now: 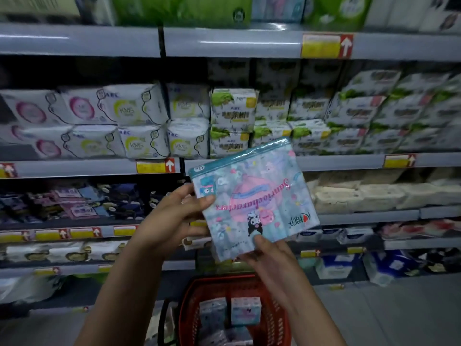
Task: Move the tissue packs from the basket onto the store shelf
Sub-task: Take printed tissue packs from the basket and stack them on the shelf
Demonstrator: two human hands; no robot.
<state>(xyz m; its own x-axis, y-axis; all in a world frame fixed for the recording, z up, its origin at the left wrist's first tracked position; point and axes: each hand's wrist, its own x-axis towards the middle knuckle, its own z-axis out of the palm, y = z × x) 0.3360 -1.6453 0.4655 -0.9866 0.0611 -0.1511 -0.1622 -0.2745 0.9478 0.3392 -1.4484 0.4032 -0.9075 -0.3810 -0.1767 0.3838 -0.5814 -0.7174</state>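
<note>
1. Hands share one load: the left hand [174, 216] grips the left edge of a flat tissue pack [254, 193], thumb laid over the printed front and the other fingers hidden behind it.
2. The right hand [269, 258] pinches the pack's lower edge, thumb on the front and fingers curled underneath. Both bare forearms reach up from the bottom of the view.
3. The tissue pack is in the air, between the two hands and rising above them. It is tilted, so its teal-edged top climbs toward the right. The pink lettering "Sanriocharacters" reads upside down, and a small black-and-white cartoon figure is printed just above the right thumb.
4. Straight below the hands, between the forearms, is a red plastic basket [189, 318]. Inside it two smaller packs [245, 310] in the same pale blue print stand side by side; more lie under them, too blurred to count.
5. Beyond the hands runs the store shelf [99, 168], grey tiers one above another. A yellow-and-red price tag [154, 166] sits on the edge just above the left hand.
6. Higher, above the left hand, white pad packs [139, 108] marked "ABC" and "KMS" are stacked two high. Directly above the held pack stand green-and-white packs [233, 108], also two high.
7. Out to the left of the left hand lie dark blue and pink packs [99, 201]. Out to the right of the right hand lie beige packs [361, 196], with white and blue goods on the tiers below them, blurred.
</note>
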